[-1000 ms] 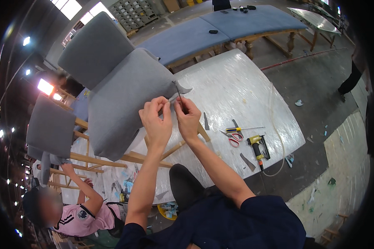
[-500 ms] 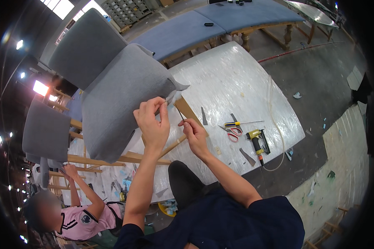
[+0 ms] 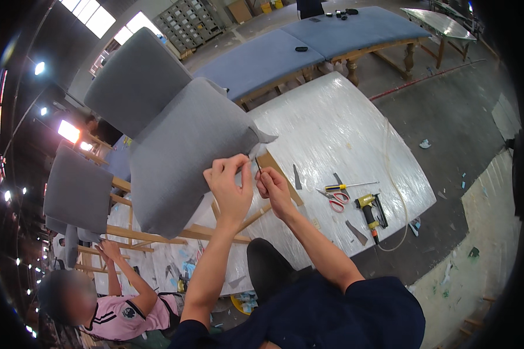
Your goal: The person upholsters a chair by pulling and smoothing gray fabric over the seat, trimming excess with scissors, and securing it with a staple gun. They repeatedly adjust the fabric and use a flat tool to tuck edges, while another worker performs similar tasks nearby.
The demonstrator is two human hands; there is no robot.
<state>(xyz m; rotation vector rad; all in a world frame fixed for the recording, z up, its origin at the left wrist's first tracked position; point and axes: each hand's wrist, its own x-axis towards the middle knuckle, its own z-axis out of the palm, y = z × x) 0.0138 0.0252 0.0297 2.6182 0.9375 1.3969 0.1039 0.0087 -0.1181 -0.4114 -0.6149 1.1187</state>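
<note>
A grey upholstered chair point(image 3: 186, 151) lies tipped on the plastic-wrapped worktable point(image 3: 337, 134). My left hand point(image 3: 230, 186) pinches the grey fabric at the chair's lower corner. Right beside it, my right hand point(image 3: 273, 189) is closed on a small thin object at the same fabric edge; what it is cannot be made out. The chair's bare wooden legs point(image 3: 157, 232) stick out to the left below my left hand.
Scissors with red handles point(image 3: 335, 200), a yellow screwdriver point(image 3: 346, 186) and a yellow staple gun point(image 3: 370, 212) with a hose lie right of my hands. More grey chairs point(image 3: 78, 192) stand at left. A person in a pink shirt point(image 3: 113, 311) crouches at lower left. Blue padded benches point(image 3: 308, 43) stand behind.
My right hand dropped away from the fabric half a second ago and has come back up beside my left hand at the chair's corner.
</note>
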